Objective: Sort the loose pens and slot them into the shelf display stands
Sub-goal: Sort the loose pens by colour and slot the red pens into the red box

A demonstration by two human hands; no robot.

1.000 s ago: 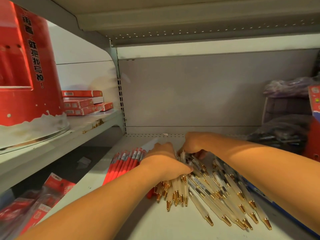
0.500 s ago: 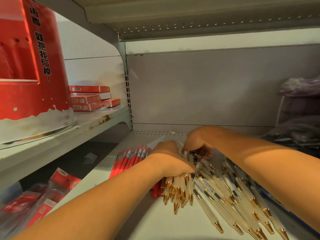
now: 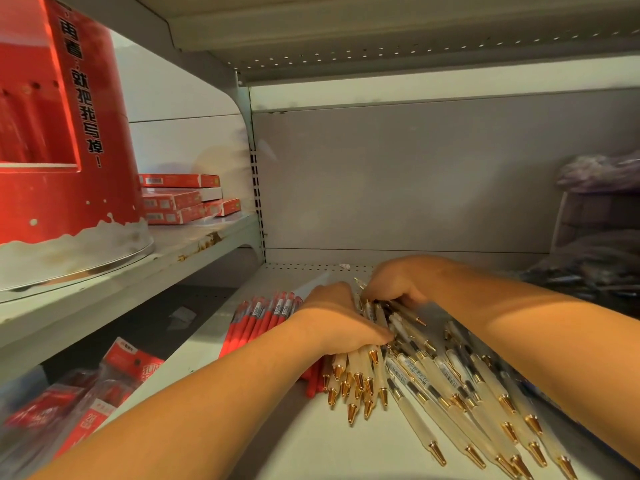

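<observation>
Cream pens [image 3: 446, 386] with gold tips lie fanned on the shelf [image 3: 304, 452], near and right; the left hand [image 3: 332, 323] has its grip curled round a bundle of them; the right hand [image 3: 394, 285], just beyond, pinches pens at the pile's far end; red pens [image 3: 263, 320] lie left.

1. You face a pale metal shelf [image 3: 311, 452] closed behind by a plain grey back panel [image 3: 398, 174]
2. Above you, an upper shelf [image 3: 381, 46] shows a perforated underside
3. A slotted upright [image 3: 255, 188] stands at the panel's left edge
4. To your left a side shelf [image 3: 194, 244], rust-marked at its edge, sits higher and carries stacked red boxes [image 3: 176, 199]
5. Far right, blurred bags [image 3: 599, 171] lie in shadow; the light is warm
</observation>
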